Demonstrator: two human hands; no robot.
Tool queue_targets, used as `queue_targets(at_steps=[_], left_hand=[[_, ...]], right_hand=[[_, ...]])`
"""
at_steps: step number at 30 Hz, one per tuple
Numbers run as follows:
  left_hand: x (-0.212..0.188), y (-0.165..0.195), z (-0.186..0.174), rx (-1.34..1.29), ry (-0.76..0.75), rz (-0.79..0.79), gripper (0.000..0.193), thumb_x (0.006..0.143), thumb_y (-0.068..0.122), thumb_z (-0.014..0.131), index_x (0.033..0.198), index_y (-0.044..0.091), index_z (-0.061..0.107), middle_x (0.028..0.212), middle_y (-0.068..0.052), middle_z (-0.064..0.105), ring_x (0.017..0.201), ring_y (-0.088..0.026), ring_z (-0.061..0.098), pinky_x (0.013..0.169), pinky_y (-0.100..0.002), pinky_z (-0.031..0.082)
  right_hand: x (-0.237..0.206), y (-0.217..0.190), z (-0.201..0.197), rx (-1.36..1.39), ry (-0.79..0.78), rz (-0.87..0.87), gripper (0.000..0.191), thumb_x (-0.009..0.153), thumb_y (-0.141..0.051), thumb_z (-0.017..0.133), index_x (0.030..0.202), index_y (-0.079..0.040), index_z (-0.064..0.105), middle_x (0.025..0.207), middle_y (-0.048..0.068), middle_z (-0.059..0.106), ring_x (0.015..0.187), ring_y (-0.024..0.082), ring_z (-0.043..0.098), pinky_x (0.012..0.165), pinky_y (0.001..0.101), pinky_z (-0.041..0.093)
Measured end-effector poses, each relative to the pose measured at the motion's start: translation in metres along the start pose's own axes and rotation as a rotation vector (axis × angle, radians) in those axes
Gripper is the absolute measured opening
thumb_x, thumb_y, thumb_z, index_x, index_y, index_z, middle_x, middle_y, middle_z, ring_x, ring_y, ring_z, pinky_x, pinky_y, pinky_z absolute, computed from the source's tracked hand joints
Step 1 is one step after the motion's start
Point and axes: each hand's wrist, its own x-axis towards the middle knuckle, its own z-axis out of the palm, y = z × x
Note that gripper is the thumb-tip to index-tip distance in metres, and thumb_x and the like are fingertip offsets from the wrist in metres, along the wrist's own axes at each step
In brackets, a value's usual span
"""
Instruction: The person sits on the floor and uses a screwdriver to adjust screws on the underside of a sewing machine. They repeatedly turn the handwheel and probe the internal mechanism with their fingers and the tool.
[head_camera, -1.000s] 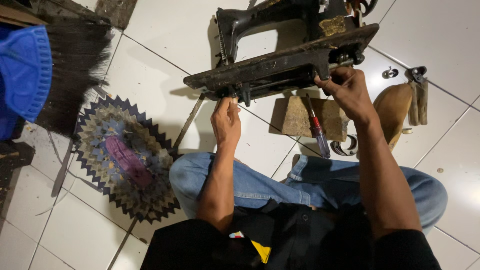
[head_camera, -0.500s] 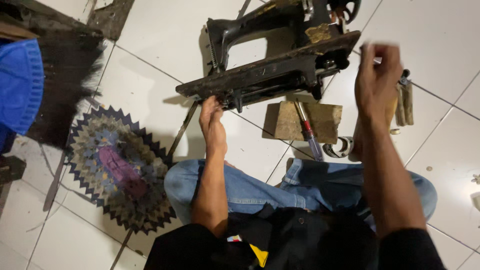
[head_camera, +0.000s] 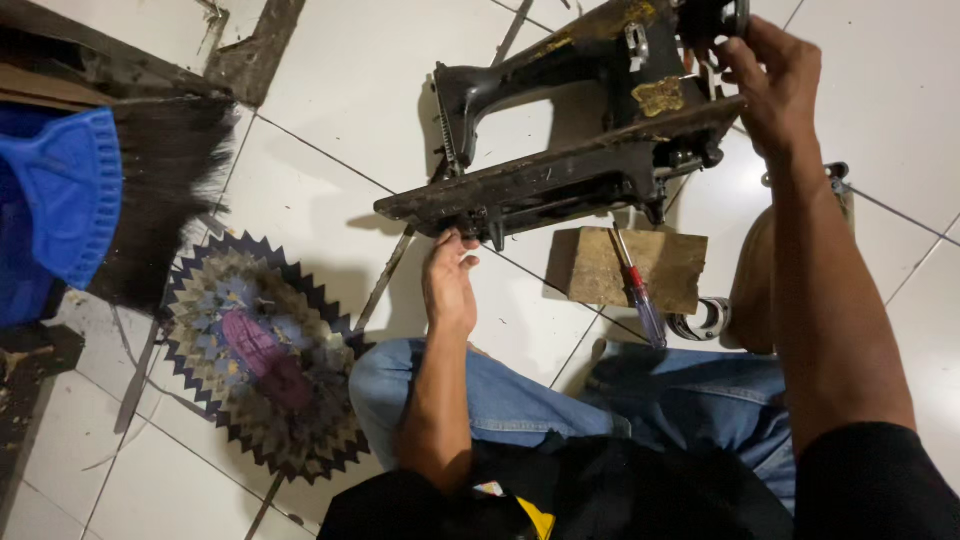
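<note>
**Both hands on the old sewing machine**

While the black sewing machine (head_camera: 560, 150) lies tipped on the tiled floor (head_camera: 340, 90), the left hand (head_camera: 450, 285) grips its base edge, fingers curled; the right hand (head_camera: 775, 80) pinches the handwheel end. A screwdriver (head_camera: 636, 290) rests on a wooden block (head_camera: 600, 265).

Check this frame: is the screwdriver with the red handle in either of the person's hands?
No, the screwdriver lies on the wooden block, while the left hand and right hand are on the sewing machine.

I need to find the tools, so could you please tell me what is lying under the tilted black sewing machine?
A wooden block lies on the tiled floor below the sewing machine, with a red-handled screwdriver across it. The machine's base covers whatever lies farther back.
</note>
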Motion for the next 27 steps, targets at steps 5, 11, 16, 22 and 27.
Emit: queue_targets(at_steps=[5, 11, 16, 22, 27], left_hand=[[-0.005, 0.01, 0.008, -0.047, -0.039, -0.037, 0.034, 0.098, 0.034, 0.057, 0.118, 0.009, 0.065, 0.113, -0.003, 0.068, 0.102, -0.016, 0.06, 0.086, -0.033, 0.043], [-0.007, 0.014, 0.013, -0.017, -0.006, -0.016, 0.041, 0.1, 0.044, 0.055, 0.117, 0.007, 0.062, 0.112, -0.005, 0.068, 0.103, -0.017, 0.061, 0.087, -0.034, 0.042], [-0.009, 0.014, 0.016, 0.033, -0.002, 0.005, 0.042, 0.1, 0.046, 0.054, 0.118, 0.008, 0.063, 0.112, -0.004, 0.067, 0.101, -0.015, 0.059, 0.088, -0.033, 0.042], [-0.009, 0.014, 0.017, 0.069, 0.041, 0.021, 0.039, 0.103, 0.043, 0.052, 0.114, 0.007, 0.064, 0.109, -0.004, 0.068, 0.099, -0.016, 0.061, 0.086, -0.033, 0.043], [-0.007, 0.005, 0.011, 0.103, 0.052, 0.071, 0.037, 0.102, 0.041, 0.056, 0.112, 0.007, 0.066, 0.105, -0.004, 0.07, 0.097, -0.017, 0.063, 0.083, -0.034, 0.044]], right_hand=[[-0.011, 0.009, 0.003, 0.034, -0.01, -0.011, 0.035, 0.114, -0.011, 0.061, 0.142, 0.01, 0.064, 0.123, 0.025, 0.072, 0.104, 0.025, 0.073, 0.088, 0.0399, 0.062], [0.003, 0.022, -0.005, -0.185, 0.057, 0.07, 0.024, 0.119, -0.015, 0.06, 0.128, 0.005, 0.072, 0.108, 0.021, 0.074, 0.088, 0.02, 0.071, 0.072, 0.0318, 0.061], [0.022, 0.028, -0.012, -0.314, 0.041, 0.066, 0.025, 0.122, -0.014, 0.057, 0.117, 0.003, 0.074, 0.102, 0.02, 0.074, 0.082, 0.018, 0.07, 0.065, 0.0276, 0.057], [0.006, 0.045, -0.013, -0.124, 0.053, -0.122, 0.019, 0.117, -0.005, 0.058, 0.111, 0.01, 0.068, 0.099, 0.016, 0.071, 0.085, 0.013, 0.063, 0.075, 0.025, 0.051], [0.006, 0.051, -0.017, -0.296, 0.07, -0.087, 0.023, 0.114, -0.011, 0.062, 0.104, 0.009, 0.066, 0.086, 0.012, 0.066, 0.075, 0.014, 0.058, 0.067, 0.0305, 0.045]])
